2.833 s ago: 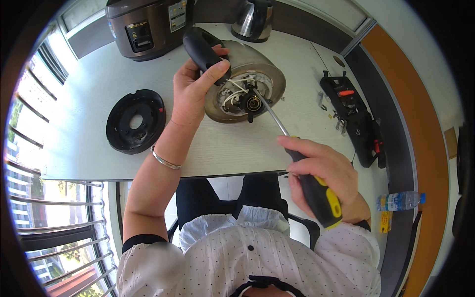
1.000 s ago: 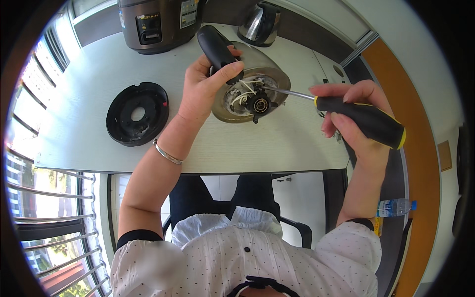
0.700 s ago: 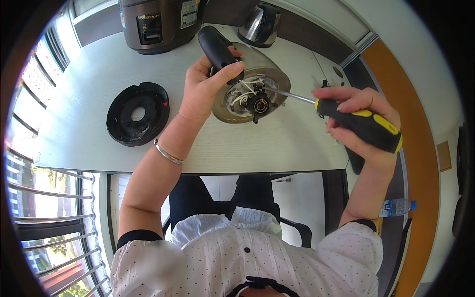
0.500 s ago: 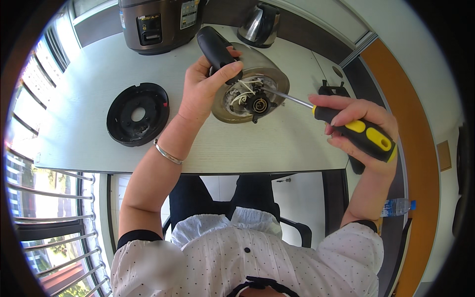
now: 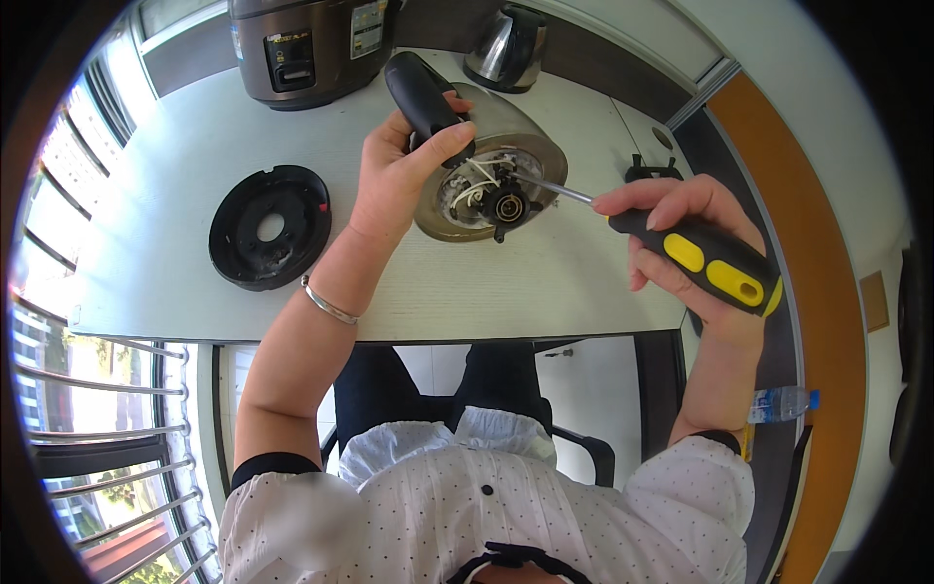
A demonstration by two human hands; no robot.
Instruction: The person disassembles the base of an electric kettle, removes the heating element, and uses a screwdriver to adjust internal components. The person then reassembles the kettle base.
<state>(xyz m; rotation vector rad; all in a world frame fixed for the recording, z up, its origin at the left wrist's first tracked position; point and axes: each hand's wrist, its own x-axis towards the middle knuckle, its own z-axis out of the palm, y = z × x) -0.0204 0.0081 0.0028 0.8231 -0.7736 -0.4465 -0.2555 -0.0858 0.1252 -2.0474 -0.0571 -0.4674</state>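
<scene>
My left hand (image 5: 404, 161) is closed round the black handle of a steel electric kettle (image 5: 520, 112), which lies tipped over with its underside toward me. That underside is uncovered: white wires and a round black connector (image 5: 509, 206) show in it. In my right hand (image 5: 691, 234) is a black and yellow screwdriver (image 5: 725, 268). Its shaft reaches left into the kettle's base, the tip beside the connector and wires; what exactly it touches I cannot tell. Left of my left forearm lies a round black base cover (image 5: 233, 234) with a hole in its middle.
A brown rice cooker (image 5: 331, 49) stands at the back left of the white table (image 5: 146, 224). Another steel kettle (image 5: 506, 49) is at the back. To the right are a black object (image 5: 652, 170) and, lower down, a water bottle (image 5: 783, 404).
My right hand's fingers have shifted on the screwdriver, the index finger now lying forward along the shaft end of the handle. The left hand and kettle have barely moved.
</scene>
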